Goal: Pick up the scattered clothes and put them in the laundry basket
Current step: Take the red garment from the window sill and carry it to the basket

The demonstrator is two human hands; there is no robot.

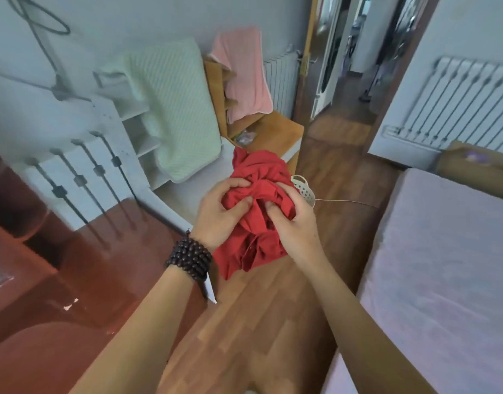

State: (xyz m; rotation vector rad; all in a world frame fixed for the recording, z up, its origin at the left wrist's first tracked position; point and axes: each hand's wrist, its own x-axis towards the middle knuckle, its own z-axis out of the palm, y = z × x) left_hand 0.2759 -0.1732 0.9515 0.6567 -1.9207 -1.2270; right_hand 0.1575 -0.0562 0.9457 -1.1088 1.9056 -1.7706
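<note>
A bunched red garment (pixel 259 172) hangs in mid-air at the centre of the head view, gripped from both sides. My left hand (pixel 219 214), with a dark bead bracelet on its wrist, clutches its left side. Its right side is pinched by my right hand (pixel 293 223). Just behind the garment, a small part of a white perforated laundry basket (pixel 304 189) shows on the wooden floor; most of it is hidden by the cloth and my right hand. A green striped cloth (pixel 173 109) drapes over white shelves, and a pink cloth (pixel 244 72) hangs over a wooden chair.
A bed with a pale sheet (pixel 443 265) fills the right side. A dark red table (pixel 46 280) is on the left, with a white metal frame (pixel 82 177) behind it. A radiator (pixel 457 100) lines the right wall. An open doorway (pixel 355 81) lies ahead.
</note>
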